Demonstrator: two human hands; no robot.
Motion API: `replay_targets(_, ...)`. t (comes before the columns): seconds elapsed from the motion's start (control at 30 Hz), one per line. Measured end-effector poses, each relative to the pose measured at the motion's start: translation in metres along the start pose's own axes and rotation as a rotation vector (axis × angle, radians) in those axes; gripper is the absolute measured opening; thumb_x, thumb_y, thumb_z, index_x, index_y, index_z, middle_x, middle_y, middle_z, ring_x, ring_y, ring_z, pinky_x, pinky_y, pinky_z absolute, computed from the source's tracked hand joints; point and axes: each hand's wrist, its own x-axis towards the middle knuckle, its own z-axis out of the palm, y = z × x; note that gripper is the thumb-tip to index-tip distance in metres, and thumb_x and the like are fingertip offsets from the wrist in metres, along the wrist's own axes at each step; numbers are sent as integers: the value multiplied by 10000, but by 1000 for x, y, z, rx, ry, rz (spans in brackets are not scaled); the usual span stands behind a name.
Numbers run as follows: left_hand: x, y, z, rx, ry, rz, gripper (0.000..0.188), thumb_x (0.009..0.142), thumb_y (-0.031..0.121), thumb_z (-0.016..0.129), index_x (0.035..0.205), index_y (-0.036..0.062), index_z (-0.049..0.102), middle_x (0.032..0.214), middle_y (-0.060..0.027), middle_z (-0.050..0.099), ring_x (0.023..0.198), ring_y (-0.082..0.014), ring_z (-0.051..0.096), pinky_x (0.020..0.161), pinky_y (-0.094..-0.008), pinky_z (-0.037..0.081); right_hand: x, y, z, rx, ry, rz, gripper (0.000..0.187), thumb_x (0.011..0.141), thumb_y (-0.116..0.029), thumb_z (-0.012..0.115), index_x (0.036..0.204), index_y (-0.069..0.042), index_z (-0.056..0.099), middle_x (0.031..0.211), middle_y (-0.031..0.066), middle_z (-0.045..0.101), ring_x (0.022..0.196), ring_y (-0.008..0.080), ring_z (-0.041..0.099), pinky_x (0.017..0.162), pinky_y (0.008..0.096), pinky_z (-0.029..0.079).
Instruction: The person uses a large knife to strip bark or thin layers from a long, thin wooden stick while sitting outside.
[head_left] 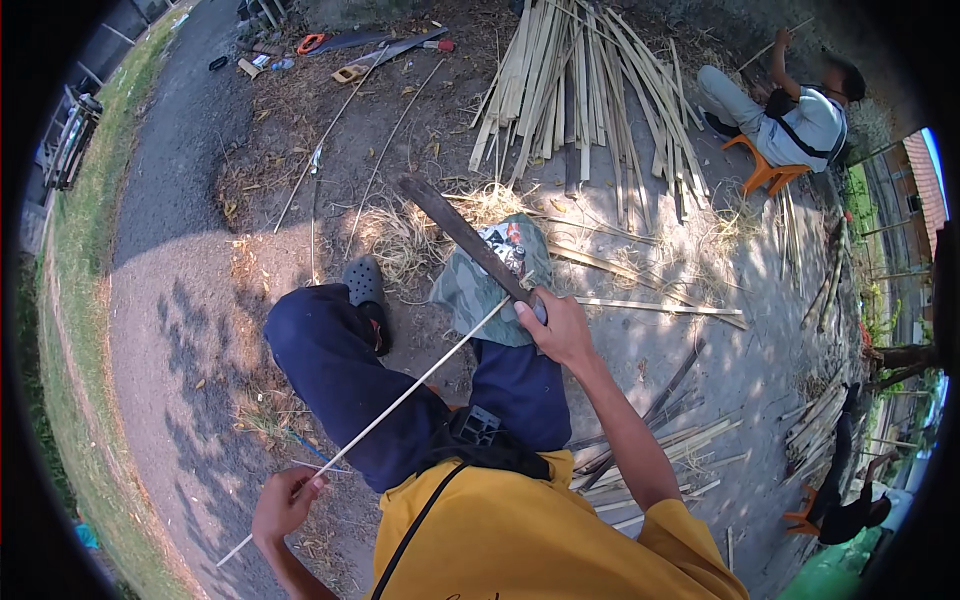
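My left hand (285,505), at the lower left, is closed in a pinch around a long, thin, pale bamboo strip (400,398). The strip runs up and to the right across my lap to my right knee. There a camouflage-green cloth (460,290) is draped over the leg. My right hand (560,325) is wrapped round the handle end of a machete (450,225) with a dark, worn blade. Its blade points to the upper left and crosses over the cloth. The strip's upper end meets the blade close to my right thumb; the exact contact is too small to make out.
Curly shavings (400,240) lie beyond my clog-shod foot (365,280). A large pile of split bamboo slats (570,80) spreads at the back. Two handsaws (395,55) rest at upper left. One person (800,120) sits on an orange stool; another person (850,515) sits lower right.
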Motion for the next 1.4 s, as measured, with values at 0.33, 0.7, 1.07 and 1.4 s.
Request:
replay_targets(0.33, 48, 146, 35, 76, 439, 477, 379, 931, 165, 791, 1259, 30, 657, 1211, -176, 638, 1129, -398, 651, 977, -465, 522, -4, 2, -2, 8, 21, 12, 547, 994, -569, 635, 927, -28, 675, 663, 252, 641, 698, 487, 686, 644, 541, 530)
replay_targets(0.7, 139, 150, 111, -59, 55, 464, 177, 1048, 145, 656, 1129, -8, 688, 740, -140, 684, 654, -341, 680, 658, -422, 540, -6, 5, -2, 0, 48, 6, 552, 989, -585, 636, 964, -35, 677, 660, 247, 638, 695, 482, 684, 639, 551, 526)
replay_targets(1.07, 133, 174, 96, -123, 107, 439, 108, 1014, 54, 673, 986, -49, 685, 734, -181, 666, 623, -295, 647, 620, -383, 494, -10, 14, -2, 95, 81, 8, 478, 974, -512, 681, 948, -35, 680, 637, 235, 618, 666, 477, 676, 628, 532, 519)
replay_targets(1.4, 76, 193, 55, 58, 277, 464, 66, 987, 27, 677, 961, -30, 698, 755, -153, 677, 616, -251, 631, 605, -345, 468, -24, 21, 1, 165, 57, -121, 437, 914, -452, 738, 1041, -38, 681, 664, 209, 617, 646, 427, 667, 595, 474, 488)
